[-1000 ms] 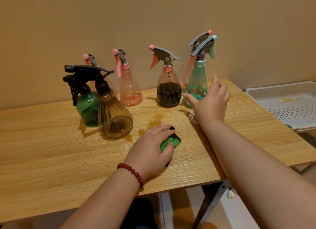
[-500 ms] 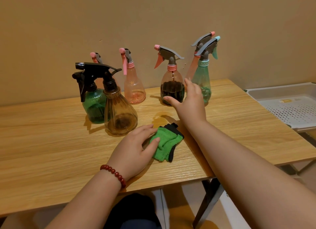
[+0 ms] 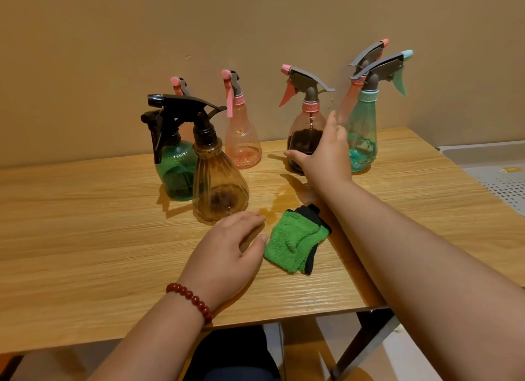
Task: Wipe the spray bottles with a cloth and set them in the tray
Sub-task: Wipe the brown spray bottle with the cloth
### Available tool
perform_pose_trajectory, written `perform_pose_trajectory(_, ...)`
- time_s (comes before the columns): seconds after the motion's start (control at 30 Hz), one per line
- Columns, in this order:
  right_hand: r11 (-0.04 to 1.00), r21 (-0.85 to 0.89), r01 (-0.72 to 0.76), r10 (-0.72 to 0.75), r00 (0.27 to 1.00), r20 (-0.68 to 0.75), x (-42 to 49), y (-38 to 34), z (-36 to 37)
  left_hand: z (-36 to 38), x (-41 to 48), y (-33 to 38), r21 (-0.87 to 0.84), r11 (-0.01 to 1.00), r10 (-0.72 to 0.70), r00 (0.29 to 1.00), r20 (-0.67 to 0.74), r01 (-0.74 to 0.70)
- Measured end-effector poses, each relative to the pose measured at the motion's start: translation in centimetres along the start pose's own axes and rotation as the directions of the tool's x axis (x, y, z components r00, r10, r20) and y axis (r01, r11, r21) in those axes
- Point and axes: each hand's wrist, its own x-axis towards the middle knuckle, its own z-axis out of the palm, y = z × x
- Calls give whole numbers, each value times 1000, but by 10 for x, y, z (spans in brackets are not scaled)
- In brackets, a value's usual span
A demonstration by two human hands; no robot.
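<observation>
Several spray bottles stand in a row at the back of the wooden table. My right hand is against the clear bottle with dark liquid, thumb at its lower left and fingers spread up its right side. A teal bottle stands just right of it, with a pink-tipped one behind. The crumpled green cloth with black edging lies near the front edge. My left hand rests open beside the cloth, thumb tip at its left edge. The white perforated tray sits off the table's right end.
An amber bottle with a black trigger and a green bottle stand at the left, close to my left hand. A pale pink bottle is behind them. A damp patch marks the wood above the cloth. The wall runs right behind the bottles.
My left hand has let go of the cloth and drawn back to its left. My right hand has moved from the teal bottle to the dark-liquid bottle.
</observation>
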Motion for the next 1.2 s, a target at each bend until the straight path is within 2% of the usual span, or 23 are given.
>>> perform_pose_trajectory(0.1, 999, 46, 1, 0, 1000, -27, -2, 0, 1, 1, 0, 0, 6, 1000, 3, 1000, -11, -3)
perform_pose_trajectory(0.43, 939, 326, -107, 102, 994, 34, -21, -1, -8, 0, 0, 0, 6, 1000, -21, 1000, -19, 21)
perform_pose_trajectory(0.67, 897, 442, -20, 14, 1000, 16, -54, -14, -47, -1, -4, 3, 6, 1000, -16, 1000, -19, 17)
perform_pose_trajectory(0.97, 871, 491, 4, -103, 979, 175, -112, -23, -63, -16, -14, 15, -301, 953, -56, 996, -76, 31)
perform_pose_trajectory(1.1, 841, 540, -18, -121, 968, 221, -132, -24, -67, -28, -22, 26, -505, 862, -66, 998, -12, 51)
perform_pose_trajectory(1.2, 828, 559, -41, -123, 960, 252, -143, -27, -67, -37, -25, 27, -587, 809, -40, 999, -1, 32)
